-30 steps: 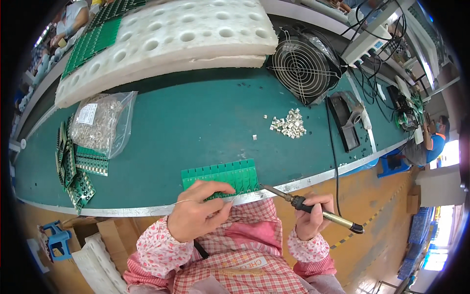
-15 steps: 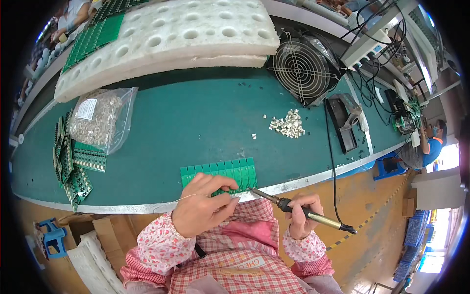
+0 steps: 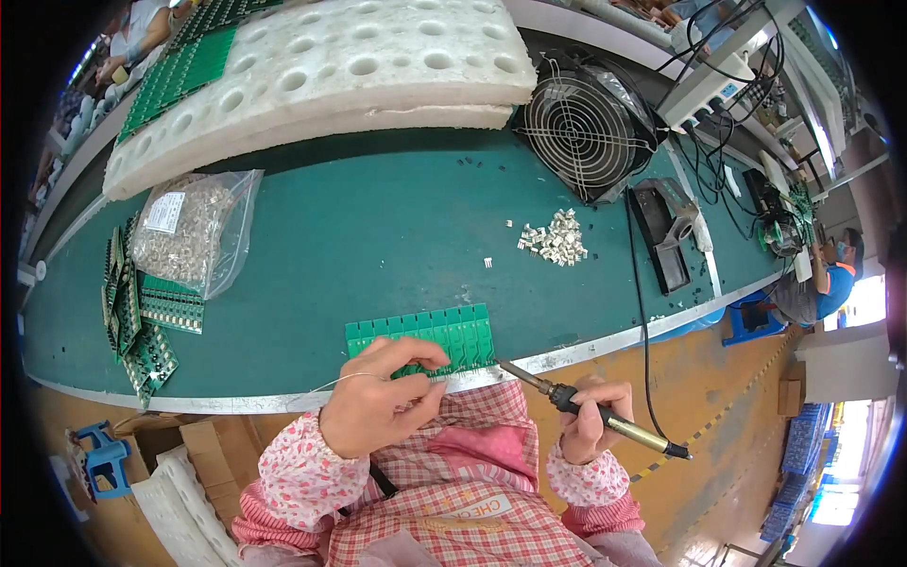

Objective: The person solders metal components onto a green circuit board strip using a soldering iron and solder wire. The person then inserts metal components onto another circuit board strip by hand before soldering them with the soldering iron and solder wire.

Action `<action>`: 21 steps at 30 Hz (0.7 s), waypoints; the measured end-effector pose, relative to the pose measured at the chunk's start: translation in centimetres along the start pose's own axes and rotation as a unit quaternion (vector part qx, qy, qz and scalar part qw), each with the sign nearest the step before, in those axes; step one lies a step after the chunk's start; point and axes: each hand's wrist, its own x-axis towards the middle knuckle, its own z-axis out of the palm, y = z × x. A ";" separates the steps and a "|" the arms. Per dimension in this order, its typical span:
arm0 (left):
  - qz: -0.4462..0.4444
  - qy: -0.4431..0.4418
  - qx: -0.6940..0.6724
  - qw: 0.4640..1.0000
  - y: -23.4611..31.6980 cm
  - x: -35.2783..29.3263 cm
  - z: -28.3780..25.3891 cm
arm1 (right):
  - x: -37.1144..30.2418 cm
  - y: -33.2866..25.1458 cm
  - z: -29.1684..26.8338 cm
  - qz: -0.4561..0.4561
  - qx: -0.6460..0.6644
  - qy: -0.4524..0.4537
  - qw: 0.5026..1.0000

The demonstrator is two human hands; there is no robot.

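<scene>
Green circuit board [image 3: 463, 333] is lying on the bench [image 3: 321, 236]; at the board, my left hand [image 3: 373, 411], fingers curled, is holding thin wire [image 3: 344, 378], my right hand [image 3: 588, 433] pinching a soldering iron [image 3: 642, 435].

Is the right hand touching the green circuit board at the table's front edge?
Apart. The head view shows a plain gap: the right hand grips the soldering iron, whose front part spans between hand and green circuit board.

Apron lettering [image 3: 484, 507] — bag label [image 3: 166, 213] illegible
</scene>
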 end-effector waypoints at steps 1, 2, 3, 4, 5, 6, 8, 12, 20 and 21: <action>0.001 0.003 -0.005 1.000 -0.1 0.0 0.0 | 0.0 0.0 0.0 0.000 0.000 0.000 1.000; 0.001 0.004 -0.005 1.000 -0.1 -0.1 -0.1 | 0.0 0.0 0.0 -0.006 -0.006 -0.019 1.000; 0.002 0.002 -0.006 1.000 -0.2 -0.1 -0.1 | 0.0 0.0 0.0 -0.012 -0.012 -0.038 0.999; 0.004 0.000 -0.006 1.000 -0.2 -0.1 -0.1 | -0.1 -0.1 0.0 -0.012 -0.012 -0.039 0.999; 0.004 0.000 -0.006 1.000 -0.1 0.0 -0.2 | -0.2 -0.3 -0.1 0.013 0.009 -0.045 0.999; 0.007 0.000 -0.007 1.000 -0.1 0.0 -0.2 | -0.3 -0.4 -0.2 0.039 0.031 -0.050 0.998; 0.009 0.001 -0.007 1.000 -0.1 0.0 -0.1 | -0.3 -0.4 -0.1 0.041 0.022 -0.069 0.997; 0.012 0.008 0.005 1.000 0.0 -0.2 0.0 | 0.0 -0.8 0.7 0.029 -0.012 -0.106 0.994; 0.017 0.006 -0.011 1.000 -0.2 -0.2 -0.3 | -0.2 -0.6 0.8 0.028 -0.009 -0.085 0.996; 0.019 0.008 0.003 1.000 -0.3 -0.3 -0.4 | -0.2 -0.5 0.8 0.024 -0.004 -0.086 0.996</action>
